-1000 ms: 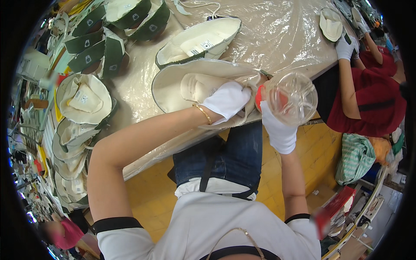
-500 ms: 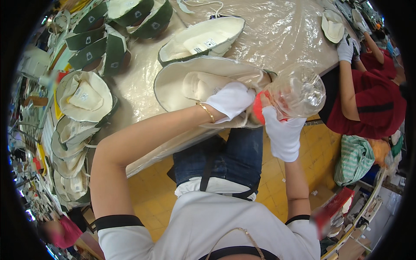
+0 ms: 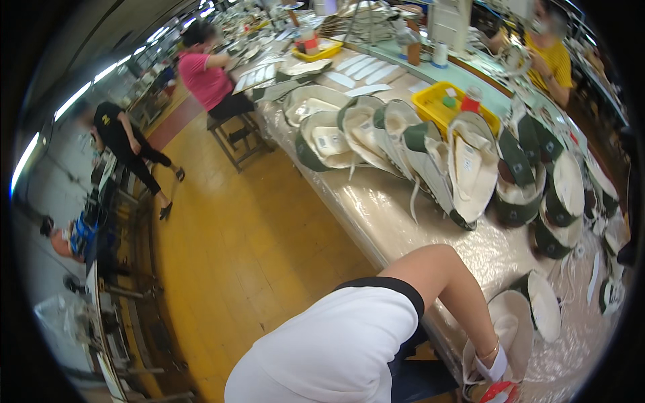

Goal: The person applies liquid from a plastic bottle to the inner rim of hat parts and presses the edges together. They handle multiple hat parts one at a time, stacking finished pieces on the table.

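At the lower right, my left hand (image 3: 492, 369) in a white glove reaches into a cream-lined hat (image 3: 514, 325) on the table's near side. Its fingers are hidden from me. A red band (image 3: 497, 392), on what looks like the clear bottle seen earlier, shows against the bottom edge beside this glove. My right hand cannot be made out. Another green hat with a pale lining (image 3: 543, 306) lies right behind the first one.
Plastic sheeting covers the table (image 3: 376, 208), where several green hats (image 3: 474, 168) stand in a row. Behind them are a yellow basket (image 3: 430, 101) and a bottle with a red band (image 3: 472, 97). A person in pink (image 3: 201, 70) sits farther along; another in black (image 3: 121, 134) stands left.
My view has swung far to the left, bringing the aisle and the row of hats into sight. My left hand stays at the hat; my right hand has dropped out of clear view.
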Tool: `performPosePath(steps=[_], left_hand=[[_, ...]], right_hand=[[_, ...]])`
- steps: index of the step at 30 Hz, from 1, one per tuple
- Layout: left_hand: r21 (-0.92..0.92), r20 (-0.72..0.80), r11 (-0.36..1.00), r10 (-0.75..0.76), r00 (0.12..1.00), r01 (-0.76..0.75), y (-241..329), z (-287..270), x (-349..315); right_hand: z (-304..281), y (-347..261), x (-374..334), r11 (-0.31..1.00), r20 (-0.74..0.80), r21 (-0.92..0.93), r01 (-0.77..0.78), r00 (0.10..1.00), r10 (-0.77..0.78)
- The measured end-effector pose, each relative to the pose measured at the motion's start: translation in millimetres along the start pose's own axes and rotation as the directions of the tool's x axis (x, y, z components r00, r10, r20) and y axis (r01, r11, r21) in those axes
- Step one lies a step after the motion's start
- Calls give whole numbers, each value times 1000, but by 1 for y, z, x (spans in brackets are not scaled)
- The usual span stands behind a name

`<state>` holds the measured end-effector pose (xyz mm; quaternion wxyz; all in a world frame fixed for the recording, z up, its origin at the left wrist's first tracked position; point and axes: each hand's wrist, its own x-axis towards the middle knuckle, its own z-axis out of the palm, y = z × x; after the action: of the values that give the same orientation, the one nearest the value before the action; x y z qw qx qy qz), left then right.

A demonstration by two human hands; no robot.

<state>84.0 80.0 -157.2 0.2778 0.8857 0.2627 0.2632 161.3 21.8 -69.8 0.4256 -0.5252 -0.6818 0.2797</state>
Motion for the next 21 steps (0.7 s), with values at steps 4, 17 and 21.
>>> performPosePath(steps=[4,17,21], left_hand=[[53,-21,991,124,992,-123,-20,17,13],[202,115,917,326,938,-343,-23,14,-4],[163,131,940,280,951,-299,-8,-7,-15]], right_hand=[[-6,10,2,1000,41,-7,-3,999,3],[-56,52,-14,991,31,46,-127,992,126],[-41,40,-52,974,-21,28,-227,974,227]])
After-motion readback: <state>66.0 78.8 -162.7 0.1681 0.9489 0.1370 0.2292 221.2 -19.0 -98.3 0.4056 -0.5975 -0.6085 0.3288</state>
